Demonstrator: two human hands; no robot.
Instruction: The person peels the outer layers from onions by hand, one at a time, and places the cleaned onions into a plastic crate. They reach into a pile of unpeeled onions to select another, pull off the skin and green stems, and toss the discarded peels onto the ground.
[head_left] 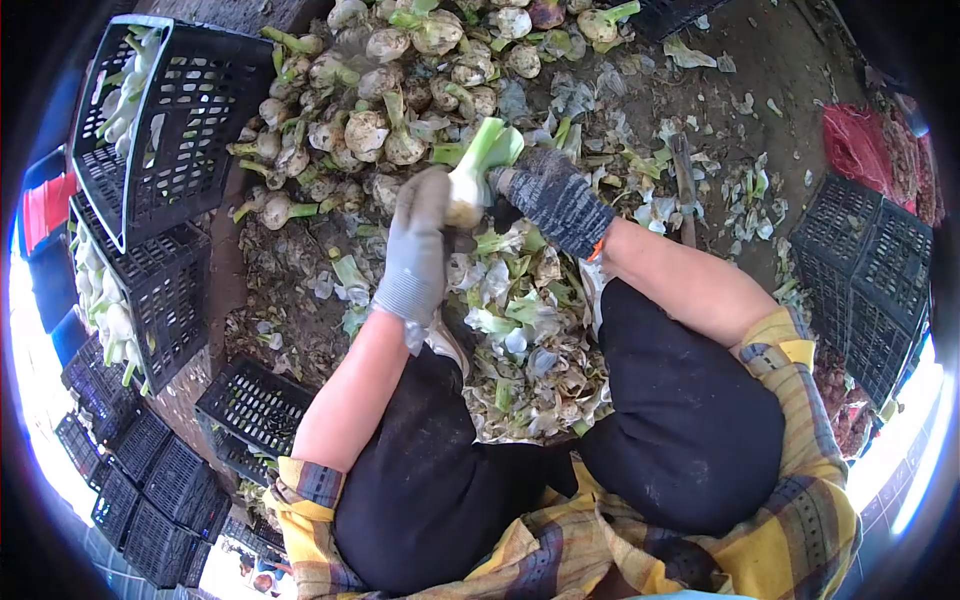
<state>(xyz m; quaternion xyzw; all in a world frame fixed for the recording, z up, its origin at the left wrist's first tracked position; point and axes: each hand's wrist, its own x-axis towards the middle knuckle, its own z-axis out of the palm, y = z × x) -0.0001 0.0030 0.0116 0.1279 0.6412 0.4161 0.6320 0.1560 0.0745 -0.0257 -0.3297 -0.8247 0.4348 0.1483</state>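
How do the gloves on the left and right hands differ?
The left glove is pale grey and fairly plain, while the right glove is dark with a mottled pattern. The right glove shows orange at its cuff; the left glove's ribbed cuff shows none. The left glove points mostly away from the wearer, whereas the right glove reaches in sideways. Both are up at the same bulb, with bare forearm below.
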